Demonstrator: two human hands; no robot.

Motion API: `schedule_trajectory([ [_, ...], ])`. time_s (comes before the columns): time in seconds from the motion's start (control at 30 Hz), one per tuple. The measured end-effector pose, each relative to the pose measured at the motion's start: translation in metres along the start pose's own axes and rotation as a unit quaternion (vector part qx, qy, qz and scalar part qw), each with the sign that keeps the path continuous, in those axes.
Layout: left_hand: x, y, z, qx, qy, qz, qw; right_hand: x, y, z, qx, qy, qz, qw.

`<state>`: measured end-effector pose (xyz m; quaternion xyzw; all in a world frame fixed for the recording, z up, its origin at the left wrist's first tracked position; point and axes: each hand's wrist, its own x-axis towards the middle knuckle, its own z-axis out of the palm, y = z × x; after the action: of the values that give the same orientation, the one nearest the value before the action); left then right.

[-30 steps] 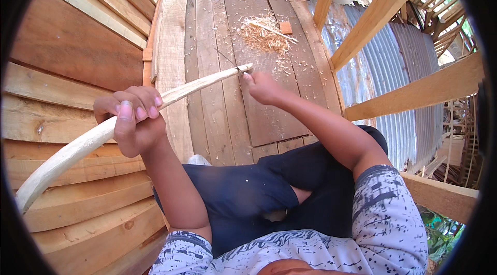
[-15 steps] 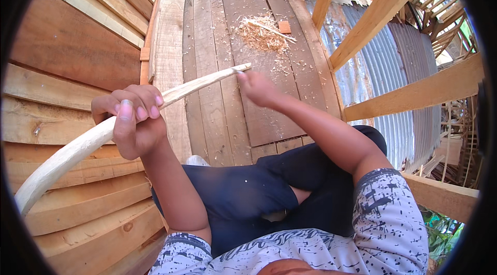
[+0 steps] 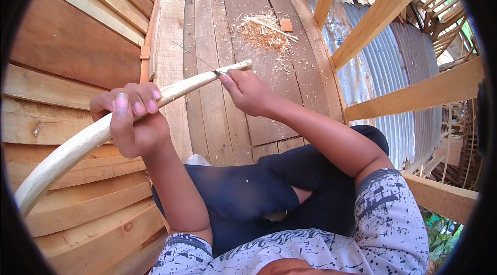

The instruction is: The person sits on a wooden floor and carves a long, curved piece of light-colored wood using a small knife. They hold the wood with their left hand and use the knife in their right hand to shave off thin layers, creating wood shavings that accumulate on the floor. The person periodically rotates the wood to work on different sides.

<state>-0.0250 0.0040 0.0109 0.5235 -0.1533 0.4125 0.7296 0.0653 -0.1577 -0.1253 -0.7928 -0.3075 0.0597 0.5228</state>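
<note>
A long pale stripped wooden stick [image 3: 77,143] slants from the lower left up to its tip above the floor boards. My left hand [image 3: 135,114] is closed round its middle, thumb on top and fingers curled over. My right hand [image 3: 249,91] is closed on a knife [image 3: 195,56] with a thin dark blade. Pointing up and to the left, the blade lies across the stick near its far end. Most of the knife's handle is hidden inside my right hand.
A pile of wood shavings [image 3: 265,33] lies on the plank floor beyond the stick, with a small orange-brown block [image 3: 286,25] beside it. On the left stands a board wall [image 3: 67,99]. Wooden railing [image 3: 414,88] runs along the right, with corrugated metal sheets [image 3: 373,68] behind it.
My right hand has moved left, back along the stick from its tip. The knife blade, blurred earlier, now shows clearly across the wood. My left hand has barely shifted.
</note>
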Motion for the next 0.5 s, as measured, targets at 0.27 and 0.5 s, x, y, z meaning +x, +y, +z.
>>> schedule_trajectory([
  [0.27, -0.008, 0.001, 0.012, 0.016, -0.036, 0.006, 0.999, -0.006, 0.018, 0.002, -0.056, -0.012, 0.099, 0.993],
  [0.5, -0.002, 0.000, 0.007, 0.005, -0.060, 0.019, 0.998, 0.000, 0.019, 0.005, -0.086, -0.034, 0.137, 0.986],
])
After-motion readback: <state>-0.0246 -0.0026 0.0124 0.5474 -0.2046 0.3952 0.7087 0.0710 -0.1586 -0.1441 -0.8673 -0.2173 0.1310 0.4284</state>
